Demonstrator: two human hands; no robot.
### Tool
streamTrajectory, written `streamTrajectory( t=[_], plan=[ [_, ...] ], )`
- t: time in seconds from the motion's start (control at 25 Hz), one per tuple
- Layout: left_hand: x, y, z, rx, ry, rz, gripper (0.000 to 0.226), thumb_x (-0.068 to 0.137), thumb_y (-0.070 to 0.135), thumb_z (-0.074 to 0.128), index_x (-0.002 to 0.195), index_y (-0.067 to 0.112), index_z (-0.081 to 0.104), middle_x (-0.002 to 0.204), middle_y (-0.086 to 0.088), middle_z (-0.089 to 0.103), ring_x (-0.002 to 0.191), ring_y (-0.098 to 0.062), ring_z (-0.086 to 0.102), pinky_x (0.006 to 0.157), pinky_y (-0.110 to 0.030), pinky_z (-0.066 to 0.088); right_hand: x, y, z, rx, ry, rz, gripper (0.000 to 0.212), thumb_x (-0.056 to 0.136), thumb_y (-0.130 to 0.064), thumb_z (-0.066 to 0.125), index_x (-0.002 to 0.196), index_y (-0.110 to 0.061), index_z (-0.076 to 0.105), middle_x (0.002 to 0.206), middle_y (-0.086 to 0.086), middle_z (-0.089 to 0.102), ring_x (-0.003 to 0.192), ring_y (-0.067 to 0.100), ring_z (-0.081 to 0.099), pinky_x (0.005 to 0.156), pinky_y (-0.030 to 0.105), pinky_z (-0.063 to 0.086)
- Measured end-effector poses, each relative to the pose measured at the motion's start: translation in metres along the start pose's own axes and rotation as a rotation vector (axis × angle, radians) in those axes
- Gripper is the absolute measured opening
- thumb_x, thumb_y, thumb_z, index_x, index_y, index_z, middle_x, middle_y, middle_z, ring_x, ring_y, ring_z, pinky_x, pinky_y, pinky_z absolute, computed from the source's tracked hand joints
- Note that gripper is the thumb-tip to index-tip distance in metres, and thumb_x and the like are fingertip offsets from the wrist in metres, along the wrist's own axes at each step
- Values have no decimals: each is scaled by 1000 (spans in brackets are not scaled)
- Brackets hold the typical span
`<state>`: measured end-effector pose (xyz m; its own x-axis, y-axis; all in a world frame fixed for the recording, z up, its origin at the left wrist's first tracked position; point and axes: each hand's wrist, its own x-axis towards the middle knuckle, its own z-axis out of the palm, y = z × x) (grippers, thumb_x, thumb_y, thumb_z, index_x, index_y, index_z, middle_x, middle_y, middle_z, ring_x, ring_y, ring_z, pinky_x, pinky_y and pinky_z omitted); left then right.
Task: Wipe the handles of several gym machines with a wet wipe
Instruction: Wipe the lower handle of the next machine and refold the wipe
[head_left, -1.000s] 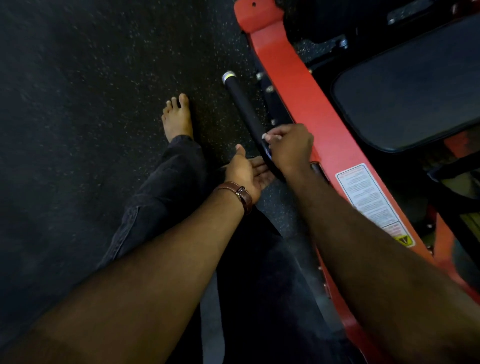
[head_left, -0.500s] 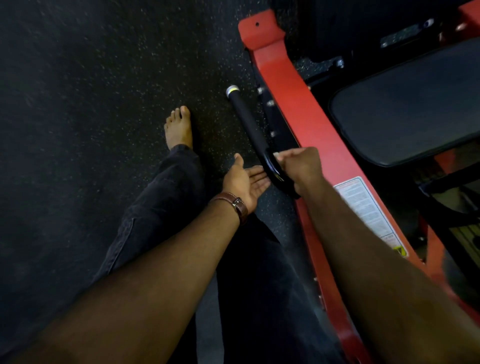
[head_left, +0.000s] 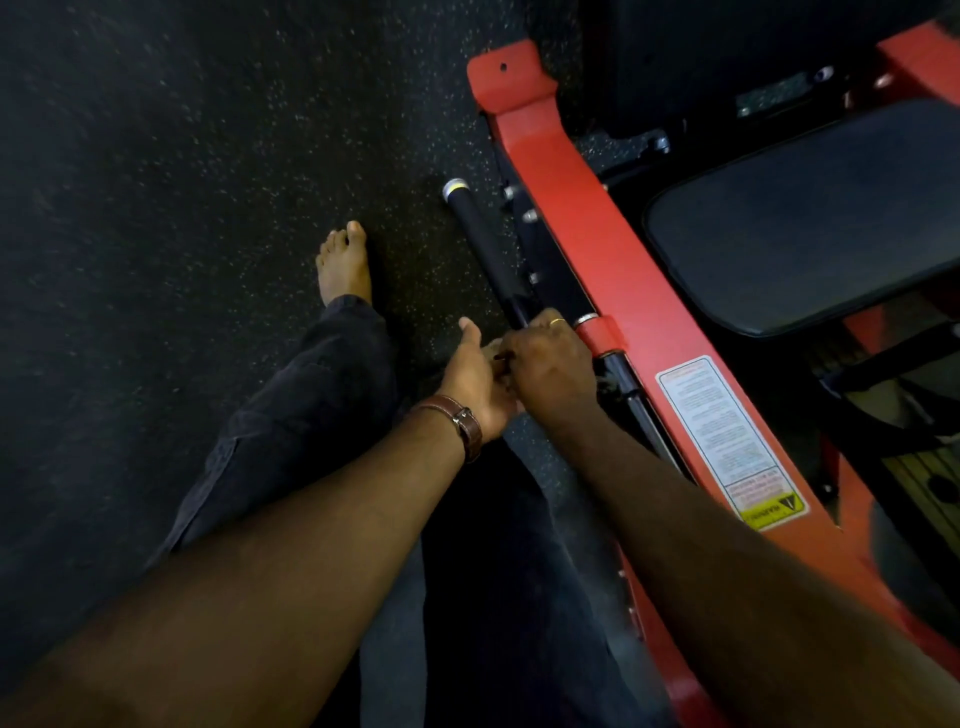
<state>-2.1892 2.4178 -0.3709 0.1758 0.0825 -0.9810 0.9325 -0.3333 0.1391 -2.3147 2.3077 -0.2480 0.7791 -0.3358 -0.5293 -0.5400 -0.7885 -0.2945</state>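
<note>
A: Where's the handle?

B: The black handle (head_left: 480, 236) runs along the left side of the red frame (head_left: 597, 249), its capped end pointing away, above the speckled floor (head_left: 182, 182).

A: And the hands?

B: The right hand (head_left: 550, 369) is curled round the handle's near end, knuckles up, a ring on one finger. The left hand (head_left: 475, 379) sits just beside it, touching it, thumb pointing up, palm turned toward the right hand; the fingers are hidden behind the right hand, so I cannot tell whether they hold anything.

A: The wipe?

B: A small pale patch shows between the two hands, but I cannot tell if that is it.

A: Anything else?

B: A brown strap (head_left: 462, 421) on the left wrist, a bare foot (head_left: 345, 265) on the floor, a black pad (head_left: 810, 218) on the right, and a warning label (head_left: 727, 441) on the frame
</note>
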Motion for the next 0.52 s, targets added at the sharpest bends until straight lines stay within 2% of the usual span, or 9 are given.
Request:
streamTrajectory(
  t=[0.08, 0.12, 0.16, 0.2, 0.24, 0.28, 0.32, 0.4, 0.52],
  plan=[
    [72, 1, -20, 418, 196, 314, 56, 100, 22, 26, 154, 6, 26, 149, -29, 39, 140, -42, 34, 117, -56, 28, -2, 4, -1, -30, 17, -18, 20, 84, -24, 56, 73, -14, 69, 73, 6, 54, 74, 22, 52, 52, 27, 33],
    [58, -10, -17, 315, 174, 242, 56, 101, 25, 25, 153, 5, 28, 148, -29, 41, 139, -41, 37, 116, -56, 30, 10, 5, 1, -18, 27, -16, 20, 85, -23, 55, 74, -14, 69, 75, 6, 54, 73, 23, 52, 52, 28, 36],
    [6, -23, -7, 8, 112, 12, 57, 103, 36, 24, 148, 4, 36, 145, -29, 46, 133, -39, 44, 114, -56, 35, 26, 2, 1, 22, 36, 4, 18, 84, -21, 56, 75, -14, 70, 77, 7, 57, 72, 24, 54, 54, 29, 41],
    [-80, -29, 6, -269, -77, -306, 59, 105, 46, 25, 138, 3, 48, 140, -28, 53, 124, -37, 53, 112, -54, 39, 45, 0, -1, 94, 41, 36, 16, 82, -19, 58, 74, -16, 71, 79, 8, 63, 71, 24, 59, 57, 31, 47],
    [-125, -25, 15, -324, -309, -435, 54, 106, 48, 28, 121, 5, 57, 128, -25, 62, 112, -35, 59, 110, -51, 42, 61, 0, -2, 205, 59, 78, 13, 80, -17, 61, 74, -16, 73, 79, 6, 69, 71, 21, 64, 61, 32, 53],
    [-143, -25, 20, -262, -368, -476, 44, 107, 40, 33, 107, 6, 61, 114, -21, 67, 101, -32, 61, 110, -47, 43, 70, 2, -5, 338, 88, 124, 9, 79, -15, 67, 74, -16, 75, 79, 4, 74, 72, 17, 68, 66, 31, 56],
    [-147, -40, 35, -204, -458, -409, 32, 106, 28, 38, 95, 10, 61, 101, -15, 68, 92, -28, 62, 107, -43, 44, 69, 7, -10, 433, 115, 175, 4, 78, -13, 73, 76, -14, 77, 80, 1, 76, 73, 11, 70, 71, 27, 57],
    [-142, -35, 39, -118, -458, -299, 21, 102, 14, 47, 86, 15, 61, 84, -6, 67, 80, -21, 61, 91, -35, 50, 48, 20, -20, 439, 159, 304, 5, 76, -15, 81, 81, -14, 78, 81, -4, 76, 72, 5, 69, 70, 15, 54],
    [-132, -34, 48, -107, -418, -165, 11, 98, 11, 60, 88, 14, 62, 85, -4, 69, 77, -17, 65, 74, -27, 53, 28, 27, -28, 613, 85, 535, 7, 75, -13, 85, 80, -14, 79, 77, -6, 75, 64, 2, 67, 61, 16, 55]
  ],
)
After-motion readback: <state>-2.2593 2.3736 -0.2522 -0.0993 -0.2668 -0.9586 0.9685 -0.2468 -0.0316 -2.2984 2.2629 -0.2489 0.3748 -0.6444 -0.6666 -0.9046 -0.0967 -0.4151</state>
